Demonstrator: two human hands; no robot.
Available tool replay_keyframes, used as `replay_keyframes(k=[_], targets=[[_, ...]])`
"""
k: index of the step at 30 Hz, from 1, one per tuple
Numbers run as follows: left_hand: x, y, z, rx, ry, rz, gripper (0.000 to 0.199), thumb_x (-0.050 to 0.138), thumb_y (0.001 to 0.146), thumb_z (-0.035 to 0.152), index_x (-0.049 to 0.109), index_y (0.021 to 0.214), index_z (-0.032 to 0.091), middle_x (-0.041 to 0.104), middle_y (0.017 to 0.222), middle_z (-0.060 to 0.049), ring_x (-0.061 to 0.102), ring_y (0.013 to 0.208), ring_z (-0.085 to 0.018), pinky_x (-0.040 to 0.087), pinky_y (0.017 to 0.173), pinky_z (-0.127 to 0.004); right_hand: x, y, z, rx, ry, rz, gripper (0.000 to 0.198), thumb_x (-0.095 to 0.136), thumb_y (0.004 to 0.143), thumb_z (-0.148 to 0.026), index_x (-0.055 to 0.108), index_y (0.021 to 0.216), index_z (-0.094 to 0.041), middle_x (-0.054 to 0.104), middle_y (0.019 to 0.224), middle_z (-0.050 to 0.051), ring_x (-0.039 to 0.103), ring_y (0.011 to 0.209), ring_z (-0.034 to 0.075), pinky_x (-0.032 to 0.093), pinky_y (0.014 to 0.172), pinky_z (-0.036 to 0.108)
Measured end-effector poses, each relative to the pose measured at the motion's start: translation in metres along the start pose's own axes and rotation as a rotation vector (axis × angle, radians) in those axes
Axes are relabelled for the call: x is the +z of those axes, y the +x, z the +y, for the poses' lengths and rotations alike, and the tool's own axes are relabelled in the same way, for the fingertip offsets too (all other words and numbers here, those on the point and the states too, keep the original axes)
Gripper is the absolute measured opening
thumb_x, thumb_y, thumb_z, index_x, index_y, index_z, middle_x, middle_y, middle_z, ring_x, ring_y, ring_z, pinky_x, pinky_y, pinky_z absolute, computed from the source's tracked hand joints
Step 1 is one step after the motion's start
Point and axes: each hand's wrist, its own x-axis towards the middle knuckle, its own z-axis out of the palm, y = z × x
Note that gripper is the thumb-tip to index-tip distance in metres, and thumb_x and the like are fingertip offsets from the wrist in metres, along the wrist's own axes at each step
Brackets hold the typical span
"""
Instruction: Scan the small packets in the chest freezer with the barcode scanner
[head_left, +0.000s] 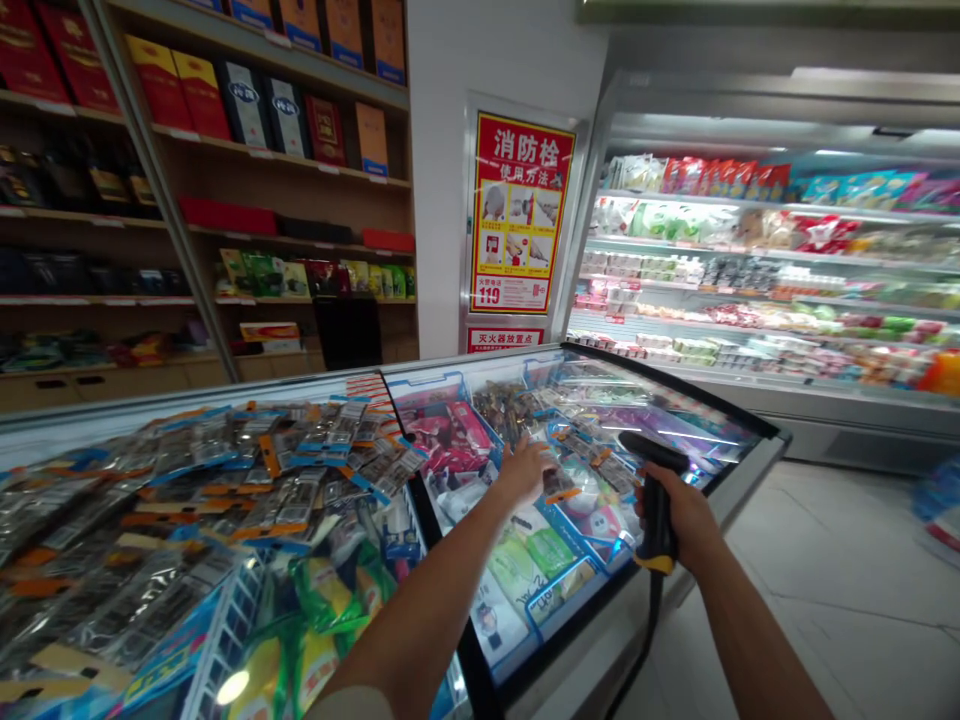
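Observation:
My left hand [527, 472] reaches over the glass lid of the chest freezer, its fingers stretched out and apart. Beside the fingertips lie small clear packets [611, 470] with orange and blue header cards. Whether the fingers touch one, I cannot tell. A black handheld barcode scanner [657, 510] with a yellow band and a cable is gripped in my right hand [686, 515], above the freezer's right edge. More carded packets [292, 490] are spread over the left part of the freezer top.
Under the glass, frozen goods in colourful bags [536, 550] fill blue baskets. Shelves with boxes [259, 110] stand at the back left. A red fire hydrant notice [523, 210] hangs on the wall, and a lit open refrigerator [750, 300] is at right. Tiled floor [847, 580] lies right of the freezer.

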Motion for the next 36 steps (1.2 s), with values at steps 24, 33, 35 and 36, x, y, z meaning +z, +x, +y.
replay_keyframes(k=[24,33,35,36], targets=[[-0.037,-0.022,-0.071,-0.182,-0.395,0.351,0.068,0.057,0.055,0.005,0.042,0.119,0.021,0.044,0.114,-0.006,0.044,0.105,-0.018,0.034,0.089,-0.028,0.082,-0.030,0.023,0.046,-0.101,-0.260,0.025,0.056,0.066,-0.038,0.053,0.074,-0.015,0.053,0.042,-0.002,0.046,0.032,0.010,0.035,0.029,0.019],[-0.048,-0.022,-0.078,-0.115,-0.558,0.420,0.075,0.056,0.053,0.002,0.036,0.124,0.017,0.039,0.125,-0.009,0.036,0.117,-0.020,0.025,0.099,-0.032,0.095,-0.054,0.011,0.138,-0.120,-0.350,0.024,0.053,0.069,-0.038,0.053,0.075,-0.015,0.055,0.045,-0.002,0.048,0.033,0.010,0.034,0.029,0.019],[-0.048,-0.023,-0.079,-0.110,-0.558,0.429,0.075,0.056,0.054,0.002,0.035,0.125,0.015,0.039,0.126,-0.009,0.035,0.117,-0.020,0.024,0.100,-0.031,0.096,-0.059,0.010,0.143,-0.146,-0.348,0.024,0.053,0.069,-0.038,0.053,0.075,-0.015,0.054,0.044,-0.002,0.047,0.033,0.010,0.034,0.029,0.019],[-0.048,-0.023,-0.079,-0.107,-0.554,0.435,0.075,0.056,0.054,0.002,0.035,0.125,0.015,0.038,0.126,-0.010,0.035,0.117,-0.020,0.024,0.100,-0.031,0.095,-0.061,0.010,0.144,-0.156,-0.345,0.024,0.052,0.069,-0.038,0.052,0.074,-0.015,0.054,0.043,-0.002,0.047,0.032,0.010,0.033,0.029,0.019]])
